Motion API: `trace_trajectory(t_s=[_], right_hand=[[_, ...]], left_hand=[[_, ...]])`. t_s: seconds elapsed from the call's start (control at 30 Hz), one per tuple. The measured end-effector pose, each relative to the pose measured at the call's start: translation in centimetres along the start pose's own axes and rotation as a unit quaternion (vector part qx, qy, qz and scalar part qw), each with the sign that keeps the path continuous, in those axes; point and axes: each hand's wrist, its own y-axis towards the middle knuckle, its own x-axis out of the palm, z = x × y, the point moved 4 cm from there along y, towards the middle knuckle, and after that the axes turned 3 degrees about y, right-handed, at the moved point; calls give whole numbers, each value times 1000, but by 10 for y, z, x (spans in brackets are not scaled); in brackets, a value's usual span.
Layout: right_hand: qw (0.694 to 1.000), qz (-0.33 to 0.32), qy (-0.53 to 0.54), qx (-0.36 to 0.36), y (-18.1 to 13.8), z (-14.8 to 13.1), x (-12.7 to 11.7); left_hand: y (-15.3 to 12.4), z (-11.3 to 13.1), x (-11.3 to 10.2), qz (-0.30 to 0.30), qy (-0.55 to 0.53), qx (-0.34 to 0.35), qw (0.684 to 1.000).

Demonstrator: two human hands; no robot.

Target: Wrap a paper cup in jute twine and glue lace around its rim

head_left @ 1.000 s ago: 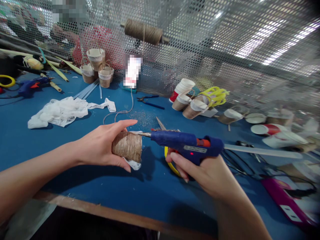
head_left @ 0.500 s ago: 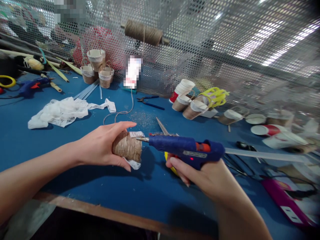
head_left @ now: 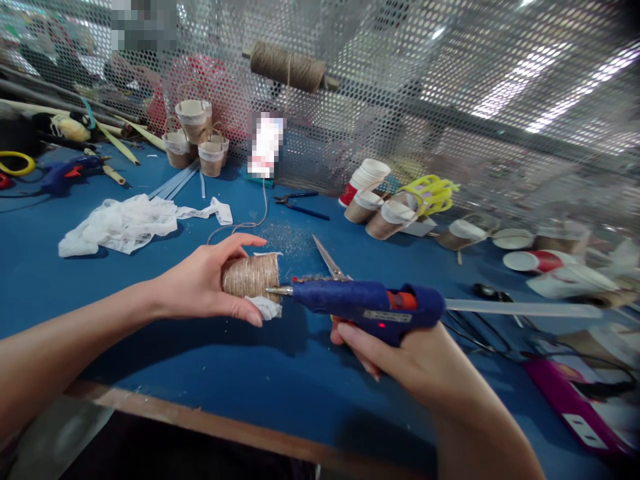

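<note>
My left hand (head_left: 207,283) grips a twine-wrapped cup (head_left: 250,275) lying on its side above the table, thumb below and fingers over the top. A strip of white lace (head_left: 267,307) hangs at the cup's right end. In my right hand (head_left: 390,353) is a blue glue gun (head_left: 345,298), its red light on and a clear glue stick (head_left: 520,307) sticking out of the back. The metal nozzle points left and is at the cup's twine near the lace; whether it touches, I cannot tell. Behind the gun lie scissors (head_left: 327,257), partly hidden.
White lace fabric (head_left: 123,223) lies in a heap at left, near a second glue gun (head_left: 67,175). Several twine-covered cups (head_left: 193,120) stand at the back. Pliers (head_left: 303,203) lie mid-table, and a purple power strip (head_left: 575,407) at right. A twine spool (head_left: 287,65) hangs on the mesh.
The cup has turned in my left hand, so the upper lace shows less and the lower lace more. The glue gun's nozzle has shifted slightly down and left, towards the lower lace.
</note>
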Motion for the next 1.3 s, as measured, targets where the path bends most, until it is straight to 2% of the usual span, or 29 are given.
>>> trace_trajectory(t_s=[0.13, 0.23, 0.33, 0.43, 0.5, 0.57, 0.63, 0.8, 0.97, 1.1, 1.17, 1.23, 1.27, 1.3], right_hand=[[1000, -23, 10, -13, 3, 11, 0], [999, -30, 26, -27, 4, 8, -1], [992, -18, 110, -55, 6, -2, -5], [976, 55, 209, -32, 18, 1, -16], [963, 150, 224, 7, 31, 14, -29], [953, 256, 155, 39, 43, 30, -42], [950, 285, 115, 59, 57, 46, -50], [946, 294, -6, 139, 88, 81, -63], [937, 284, -119, 167, 102, 85, -69], [935, 300, -171, 84, 91, 50, -53], [949, 264, -172, 5, 77, 19, -35], [968, 175, -155, -86, 61, -13, -13], [973, 88, -130, -169, 52, -30, 2], [968, 29, -108, -224, 44, -43, 14]], left_hand=[[1, -5, 1, -7, -68, -34, 997], [3, -8, 1, -14, -137, -63, 989], [5, -10, 2, -17, -203, -78, 976], [5, -12, 3, -9, -217, -84, 972], [5, -13, 2, 5, -183, -78, 980], [5, -12, 2, 19, -136, -65, 988], [4, -12, 2, 28, -99, -60, 993], [4, -11, 6, 25, -74, -55, 995], [4, -11, 6, 29, -79, -49, 995], [5, -12, 7, 28, -148, -71, 986], [5, -11, 8, 23, -196, -89, 976], [6, -11, 8, 28, -226, -101, 969], [6, -10, 9, 33, -231, -104, 967], [6, -10, 9, 38, -231, -108, 966]])
